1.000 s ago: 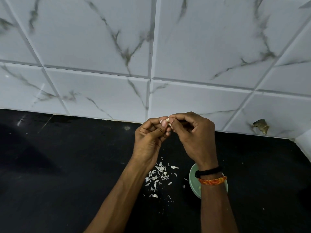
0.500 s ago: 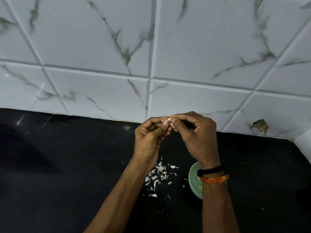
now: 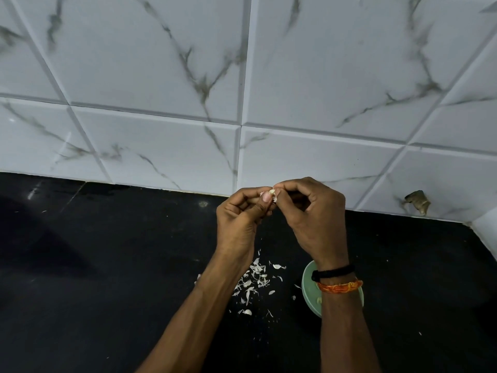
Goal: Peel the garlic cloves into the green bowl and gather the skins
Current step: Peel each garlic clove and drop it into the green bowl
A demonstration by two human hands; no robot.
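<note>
A small pale garlic clove (image 3: 272,192) is held up in front of the wall, above the black counter. My left hand (image 3: 240,224) pinches it between thumb and fingers. My right hand (image 3: 313,222) pinches the clove's tip from the right, its fingers curled. Most of the clove is hidden by my fingertips. The green bowl (image 3: 309,289) stands on the counter under my right wrist, which covers most of it. A scatter of white garlic skins (image 3: 254,282) lies on the counter left of the bowl, below my hands.
The black counter (image 3: 107,265) stretches wide to the left and front. A white marble-patterned tiled wall (image 3: 242,90) rises behind it, with a chipped spot (image 3: 416,201) at the right. The wall turns a corner at the far right (image 3: 484,232).
Both hands stay raised together on the clove. The fingertips have shifted slightly as they work at the skin. The bowl and the skins have not moved.
</note>
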